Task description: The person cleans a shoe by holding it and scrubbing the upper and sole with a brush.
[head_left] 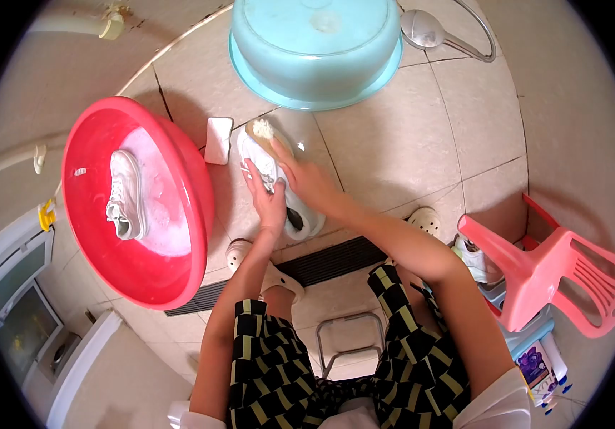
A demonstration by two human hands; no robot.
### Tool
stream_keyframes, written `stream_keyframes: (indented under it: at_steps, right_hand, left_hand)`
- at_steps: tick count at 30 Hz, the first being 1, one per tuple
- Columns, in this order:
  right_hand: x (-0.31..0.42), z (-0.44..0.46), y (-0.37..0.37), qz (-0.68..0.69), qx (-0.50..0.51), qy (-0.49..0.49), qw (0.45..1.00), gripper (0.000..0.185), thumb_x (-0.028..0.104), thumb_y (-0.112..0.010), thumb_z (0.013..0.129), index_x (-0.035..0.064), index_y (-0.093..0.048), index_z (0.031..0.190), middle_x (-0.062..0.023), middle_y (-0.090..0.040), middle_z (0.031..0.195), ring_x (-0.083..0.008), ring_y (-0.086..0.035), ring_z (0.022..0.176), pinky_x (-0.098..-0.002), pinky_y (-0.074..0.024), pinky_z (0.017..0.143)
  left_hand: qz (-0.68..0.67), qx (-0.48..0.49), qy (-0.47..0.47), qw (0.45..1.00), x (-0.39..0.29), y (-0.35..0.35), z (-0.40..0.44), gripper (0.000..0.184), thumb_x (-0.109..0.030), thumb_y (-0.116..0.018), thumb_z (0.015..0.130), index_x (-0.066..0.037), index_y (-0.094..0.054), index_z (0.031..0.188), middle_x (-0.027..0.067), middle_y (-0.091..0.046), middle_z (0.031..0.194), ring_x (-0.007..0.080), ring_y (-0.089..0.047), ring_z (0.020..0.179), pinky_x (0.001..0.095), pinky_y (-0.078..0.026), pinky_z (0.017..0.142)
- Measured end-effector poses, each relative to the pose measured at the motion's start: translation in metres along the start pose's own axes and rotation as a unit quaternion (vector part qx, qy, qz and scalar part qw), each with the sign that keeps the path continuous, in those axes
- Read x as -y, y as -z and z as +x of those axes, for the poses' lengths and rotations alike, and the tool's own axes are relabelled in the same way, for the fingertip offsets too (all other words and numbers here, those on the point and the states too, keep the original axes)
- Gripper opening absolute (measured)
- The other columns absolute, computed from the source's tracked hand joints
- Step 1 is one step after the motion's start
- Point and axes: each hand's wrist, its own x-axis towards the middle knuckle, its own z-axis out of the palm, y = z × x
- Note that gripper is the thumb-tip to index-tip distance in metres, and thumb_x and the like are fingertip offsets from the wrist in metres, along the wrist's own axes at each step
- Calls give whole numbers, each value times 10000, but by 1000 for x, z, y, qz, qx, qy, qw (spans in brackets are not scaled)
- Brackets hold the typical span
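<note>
A white lace-up shoe (259, 159) lies on the tiled floor between my hands, its dark opening toward me. My left hand (268, 202) is closed on its side near the laces. At the toe, the fingers of my right hand (311, 187) press a tan, oval piece with a white tuft or foam on top, which looks like a scrubbing brush (263, 129); its grip is partly hidden. A white rectangular block (218, 141) lies just left of the toe. Another white shoe (126, 194) rests in the red basin (198, 236), with sudsy water beside it.
An upturned light-blue basin (314, 75) stands at the far side, near a shower head (423, 30). A pink plastic stool (536, 272) is at the right, beside another shoe (477, 259). A dark floor drain grate (332, 260) runs before my feet.
</note>
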Motion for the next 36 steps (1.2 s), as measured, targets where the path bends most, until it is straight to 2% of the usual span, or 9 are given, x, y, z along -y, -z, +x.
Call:
stream_keyframes:
  at_steps: [5, 7, 10, 17, 23, 25, 36]
  right_hand:
    - [-12, 2, 2, -18, -2, -20, 1000, 533, 273, -452, 955, 265, -263, 1454, -244, -583, 646, -416, -580, 572, -499, -453, 534]
    - [-18, -11, 2, -29, -48, 15, 998, 536, 284, -455, 953, 262, -265, 1453, -233, -590, 643, -408, -584, 565, -500, -467, 536]
    - [-28, -31, 0, -57, -10, -11, 998, 543, 291, -462, 950, 253, -265, 1454, -214, -594, 630, -398, -584, 545, -492, -476, 519]
    - [-34, -61, -6, -63, -24, -17, 998, 560, 319, -456, 946, 285, -234, 1458, -190, -598, 599, -402, -585, 517, -509, -476, 495]
    - [-29, -96, 6, -14, 6, -24, 1000, 566, 283, -463, 948, 273, -226, 1462, -200, -581, 588, -405, -570, 507, -502, -463, 491]
    - [-29, -106, 6, 2, -5, -43, 999, 550, 218, -500, 943, 211, -288, 1450, -214, -551, 595, -402, -541, 495, -462, -416, 466]
    - [-19, -121, 3, 51, -25, -67, 996, 542, 200, -496, 946, 198, -297, 1449, -218, -539, 594, -405, -533, 501, -450, -418, 477]
  left_hand:
    - [20, -11, 22, 1000, -13, -7, 1, 865, -169, -598, 778, -90, -116, 1492, 296, -85, 1503, 401, -138, 1404, 373, -211, 1098]
    - [17, -19, 24, 999, -17, -7, 1, 837, -143, -579, 792, -112, -126, 1494, 270, -107, 1508, 381, -153, 1404, 367, -213, 1098]
    - [7, -20, 26, 999, -17, -7, 1, 864, -162, -602, 781, -93, -118, 1493, 296, -89, 1501, 403, -142, 1401, 372, -211, 1099]
    - [14, -24, 17, 999, -13, -9, 2, 854, -155, -605, 782, -87, -133, 1490, 293, -95, 1501, 404, -145, 1400, 371, -209, 1099]
    - [21, -24, 14, 999, -14, -8, 1, 842, -126, -593, 784, -103, -138, 1492, 288, -94, 1504, 401, -161, 1397, 363, -226, 1091]
    - [19, -15, 6, 1000, -12, -7, 1, 837, -128, -586, 788, -111, -136, 1493, 287, -90, 1505, 404, -168, 1395, 364, -233, 1088]
    - [27, -1, 13, 1000, -16, -5, 0, 834, -145, -578, 798, -116, -123, 1496, 290, -96, 1503, 407, -169, 1394, 374, -235, 1087]
